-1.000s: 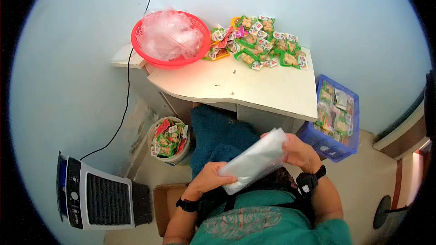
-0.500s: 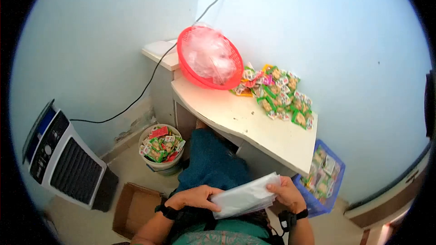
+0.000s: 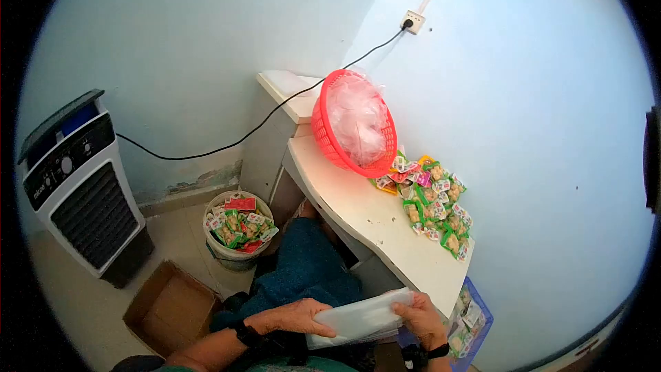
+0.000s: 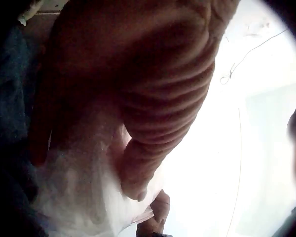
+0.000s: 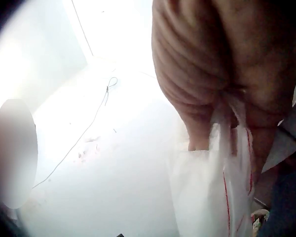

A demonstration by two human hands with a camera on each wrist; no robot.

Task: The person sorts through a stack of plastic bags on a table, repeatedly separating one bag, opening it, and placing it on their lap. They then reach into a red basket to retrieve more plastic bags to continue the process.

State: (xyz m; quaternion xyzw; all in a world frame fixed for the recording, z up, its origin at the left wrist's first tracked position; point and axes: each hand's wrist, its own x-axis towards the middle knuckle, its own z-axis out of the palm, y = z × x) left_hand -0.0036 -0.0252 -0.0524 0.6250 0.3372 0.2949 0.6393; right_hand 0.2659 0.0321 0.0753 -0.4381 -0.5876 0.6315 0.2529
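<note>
A stack of clear plastic bags (image 3: 361,317) lies across my lap at the bottom of the head view. My left hand (image 3: 296,317) grips its left end with the thumb on top. At the stack's right end my right hand (image 3: 420,317) pinches the bags. In the left wrist view the left hand (image 4: 138,123) curls over the white plastic bags (image 4: 89,197). The right wrist view has the right hand (image 5: 222,84) holding the plastic bags (image 5: 212,192) from above.
A white desk (image 3: 358,217) carries a red basket (image 3: 354,127) of clear bags and a pile of snack packets (image 3: 430,203). A bucket of packets (image 3: 237,227), a cardboard box (image 3: 172,306) and an air cooler (image 3: 76,179) stand on the floor left. A blue crate (image 3: 471,327) sits right.
The head view has swung left and up, so the desk and basket have shifted right and the cooler shows more. Both hands keep hold of the bag stack, now lower in view.
</note>
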